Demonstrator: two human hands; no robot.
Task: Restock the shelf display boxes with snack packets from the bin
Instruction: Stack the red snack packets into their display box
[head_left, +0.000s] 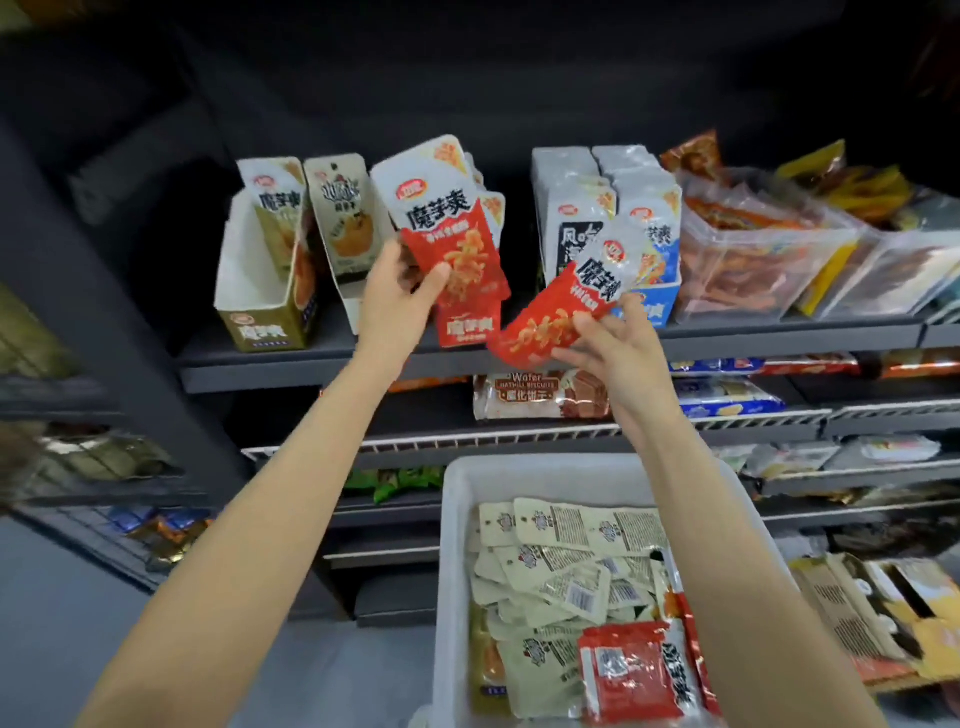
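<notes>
My left hand (400, 296) grips a red and silver snack packet (441, 218) upright in front of the red display box (467, 325) on the dark shelf (322, 358). My right hand (605, 343) pinches a second red and silver packet (558, 312), tilted to the right, just right of that box. Below, the white bin (519, 473) holds several beige packets (550, 561) and a few red ones (628, 670).
An olive display box (265, 312) and a white one (345, 228) stand left of the red box. Silver and blue boxes (644, 234) and clear tubs of snacks (753, 260) sit on the right. Lower shelves carry a wafer pack (540, 395) and other goods.
</notes>
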